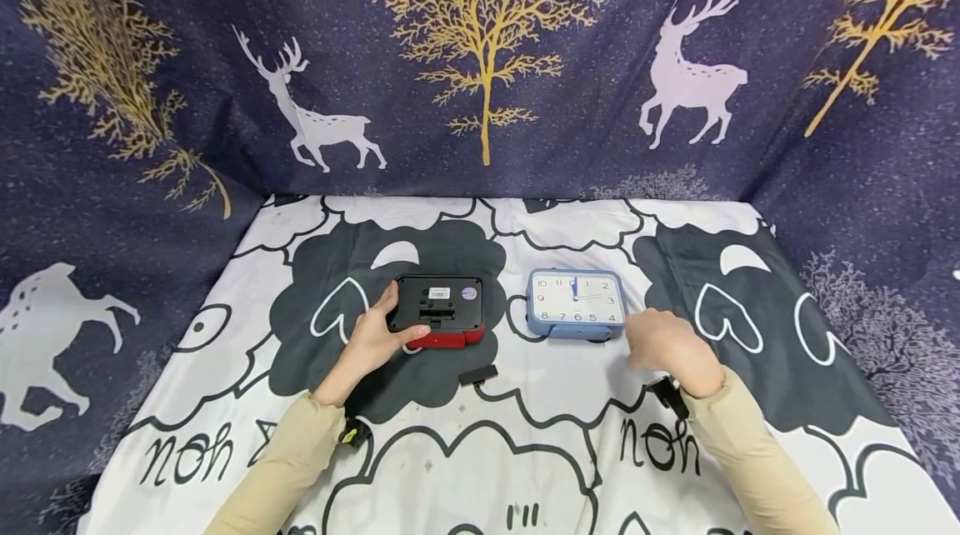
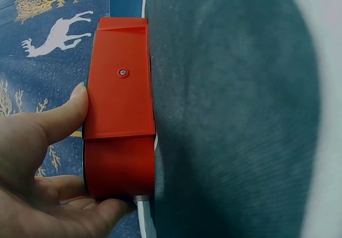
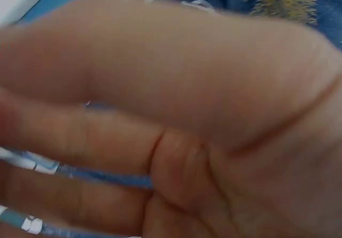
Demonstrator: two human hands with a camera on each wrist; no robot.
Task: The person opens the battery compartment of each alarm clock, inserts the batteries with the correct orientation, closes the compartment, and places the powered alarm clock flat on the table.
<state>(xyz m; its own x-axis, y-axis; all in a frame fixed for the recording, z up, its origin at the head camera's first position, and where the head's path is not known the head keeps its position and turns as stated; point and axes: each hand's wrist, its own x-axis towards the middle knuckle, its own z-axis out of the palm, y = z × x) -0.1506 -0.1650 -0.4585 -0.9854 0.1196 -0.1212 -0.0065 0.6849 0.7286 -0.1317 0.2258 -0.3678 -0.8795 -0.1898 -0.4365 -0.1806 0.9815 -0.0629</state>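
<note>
A red alarm clock (image 1: 447, 340) lies with its black back upward, a label and a slot-like compartment showing. My left hand (image 1: 377, 333) grips its left end, thumb along the near red side and fingers at the far edge. The left wrist view shows that red side (image 2: 120, 88) with one screw, beside the left hand's thumb (image 2: 64, 112). Just right of the blue alarm clock (image 1: 576, 302), its white dial up, is my right hand (image 1: 670, 345). In the right wrist view the right hand's fingers (image 3: 80, 136) are bent and blurred; their tips and anything between them are hidden.
A small black plastic piece (image 1: 477, 375) lies on the cloth in front of the red clock. The patterned cloth (image 1: 487, 485) covers the table. Dark curtains (image 1: 420, 160) with deer and trees hang at the back and sides.
</note>
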